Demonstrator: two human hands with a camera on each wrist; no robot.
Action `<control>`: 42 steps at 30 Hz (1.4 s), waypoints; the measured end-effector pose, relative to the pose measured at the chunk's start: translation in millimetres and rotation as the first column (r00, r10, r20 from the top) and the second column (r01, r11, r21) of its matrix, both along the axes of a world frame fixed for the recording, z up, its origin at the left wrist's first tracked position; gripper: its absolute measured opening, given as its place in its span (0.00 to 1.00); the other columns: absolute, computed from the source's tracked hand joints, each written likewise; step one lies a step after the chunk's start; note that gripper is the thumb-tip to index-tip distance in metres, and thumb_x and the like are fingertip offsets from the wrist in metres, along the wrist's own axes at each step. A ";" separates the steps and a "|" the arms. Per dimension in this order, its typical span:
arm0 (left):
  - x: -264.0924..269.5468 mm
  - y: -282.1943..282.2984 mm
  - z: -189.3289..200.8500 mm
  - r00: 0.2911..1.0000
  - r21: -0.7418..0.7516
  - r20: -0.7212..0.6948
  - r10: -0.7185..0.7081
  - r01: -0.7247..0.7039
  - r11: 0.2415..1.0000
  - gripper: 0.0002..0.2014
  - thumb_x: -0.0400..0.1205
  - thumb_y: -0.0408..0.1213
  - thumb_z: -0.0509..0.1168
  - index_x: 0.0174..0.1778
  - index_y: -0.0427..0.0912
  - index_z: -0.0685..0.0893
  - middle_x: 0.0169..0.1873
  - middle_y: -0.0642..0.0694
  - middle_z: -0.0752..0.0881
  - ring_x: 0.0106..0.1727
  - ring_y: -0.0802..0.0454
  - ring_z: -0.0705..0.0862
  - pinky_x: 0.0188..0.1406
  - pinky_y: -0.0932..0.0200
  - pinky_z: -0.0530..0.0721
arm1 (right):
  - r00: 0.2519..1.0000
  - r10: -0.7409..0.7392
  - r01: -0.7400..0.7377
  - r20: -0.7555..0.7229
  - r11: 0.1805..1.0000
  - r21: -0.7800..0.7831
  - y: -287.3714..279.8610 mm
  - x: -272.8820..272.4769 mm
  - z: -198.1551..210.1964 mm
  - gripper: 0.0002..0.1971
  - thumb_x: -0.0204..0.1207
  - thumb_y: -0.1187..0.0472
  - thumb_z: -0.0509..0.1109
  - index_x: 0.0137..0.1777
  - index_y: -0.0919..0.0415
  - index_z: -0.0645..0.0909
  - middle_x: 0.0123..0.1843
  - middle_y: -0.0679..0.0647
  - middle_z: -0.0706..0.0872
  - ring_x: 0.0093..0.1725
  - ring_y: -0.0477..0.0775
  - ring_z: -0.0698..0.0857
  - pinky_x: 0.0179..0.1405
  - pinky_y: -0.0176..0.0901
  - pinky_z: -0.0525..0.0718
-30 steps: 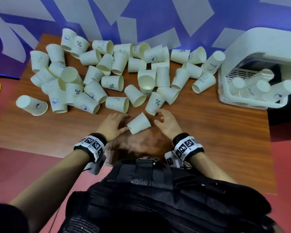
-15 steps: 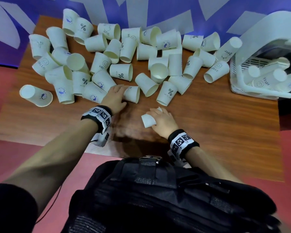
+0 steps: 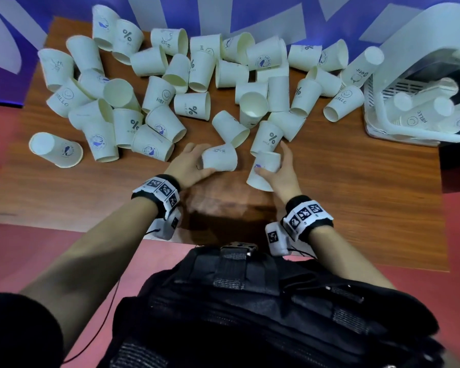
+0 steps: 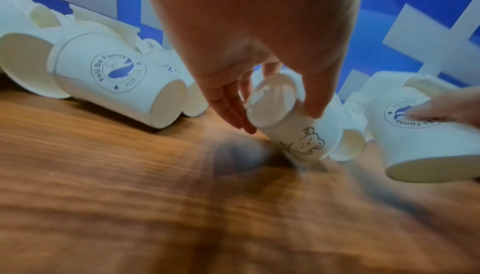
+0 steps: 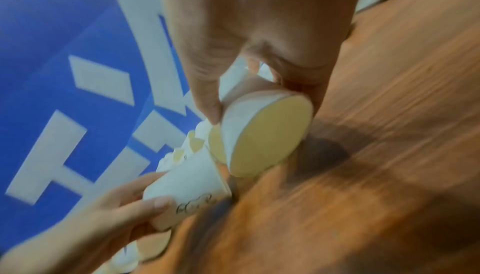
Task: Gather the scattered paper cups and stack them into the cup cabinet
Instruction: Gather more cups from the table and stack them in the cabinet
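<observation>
Many white paper cups [image 3: 191,104] lie scattered on their sides over the far half of the wooden table [image 3: 356,195]. My left hand [image 3: 201,162] grips a bear-print cup [image 3: 221,159] by its base end; in the left wrist view the hand [image 4: 280,120] pinches that cup [image 4: 298,134], tilted just above the wood. My right hand [image 3: 272,160] holds a whale-logo cup [image 3: 263,176], mouth toward me, seen in the right wrist view as a cup [image 5: 262,134] between thumb and fingers. The two cups are a short gap apart. The white cup cabinet [image 3: 409,41] stands at the far right.
Stacks of cups [image 3: 420,115] lie inside the cabinet's white basket [image 3: 388,134]. A blue and white wall [image 3: 316,17] backs the table. Bare wood stretches along the near edge and to the right. My black vest [image 3: 250,314] fills the bottom of the head view.
My left hand has taken a cup from the edge of the pile and pulled it back. My right hand has lifted its cup off the table and turned it mouth-toward-me.
</observation>
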State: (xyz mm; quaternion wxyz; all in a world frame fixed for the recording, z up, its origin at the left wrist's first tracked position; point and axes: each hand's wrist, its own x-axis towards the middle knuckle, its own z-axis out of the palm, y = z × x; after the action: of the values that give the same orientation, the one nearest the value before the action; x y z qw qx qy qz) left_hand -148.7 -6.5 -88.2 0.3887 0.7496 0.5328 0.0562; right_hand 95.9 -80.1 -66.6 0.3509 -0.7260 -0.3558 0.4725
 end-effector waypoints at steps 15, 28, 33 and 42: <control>42.4 19.1 57.4 0.923 -0.077 0.295 0.249 -0.237 0.969 0.20 0.83 0.54 0.62 0.65 0.45 0.79 0.54 0.50 0.83 0.55 0.52 0.81 0.50 0.63 0.75 | 0.927 -0.333 0.353 -0.174 0.929 0.106 -7.8 46.6 38.6 0.36 0.76 0.60 0.74 0.80 0.55 0.59 0.65 0.57 0.77 0.59 0.49 0.81 0.51 0.33 0.81; 156.7 27.8 74.2 0.955 -0.038 0.273 0.117 -0.111 0.993 0.29 0.78 0.66 0.57 0.61 0.44 0.81 0.45 0.47 0.85 0.50 0.47 0.83 0.49 0.54 0.79 | 0.873 -0.466 0.486 -0.143 0.851 0.198 -47.7 140.0 58.7 0.22 0.73 0.62 0.77 0.65 0.63 0.77 0.56 0.53 0.84 0.49 0.40 0.84 0.41 0.27 0.81; 218.8 16.9 83.1 0.959 0.003 0.272 0.084 -0.088 0.996 0.23 0.82 0.56 0.63 0.67 0.46 0.77 0.49 0.48 0.80 0.49 0.48 0.81 0.49 0.55 0.79 | 0.843 -0.530 0.535 -0.088 0.814 0.226 -64.9 198.4 63.9 0.23 0.72 0.59 0.78 0.65 0.61 0.78 0.56 0.51 0.84 0.50 0.38 0.83 0.43 0.25 0.80; 334.2 -7.2 87.8 0.961 0.061 0.276 0.018 -0.036 0.997 0.30 0.76 0.63 0.63 0.67 0.45 0.77 0.55 0.50 0.83 0.56 0.50 0.81 0.54 0.54 0.78 | 0.817 -0.575 0.548 0.048 0.799 0.247 -90.8 306.4 63.7 0.21 0.70 0.55 0.78 0.62 0.56 0.79 0.56 0.47 0.85 0.55 0.44 0.83 0.50 0.33 0.79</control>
State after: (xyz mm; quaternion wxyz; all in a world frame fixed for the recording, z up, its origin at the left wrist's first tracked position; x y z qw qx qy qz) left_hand 185.5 -13.7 -0.4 0.4333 0.7395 0.4817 0.1828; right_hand 402.2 -170.9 -2.8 0.5318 -0.7820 -0.1956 0.2598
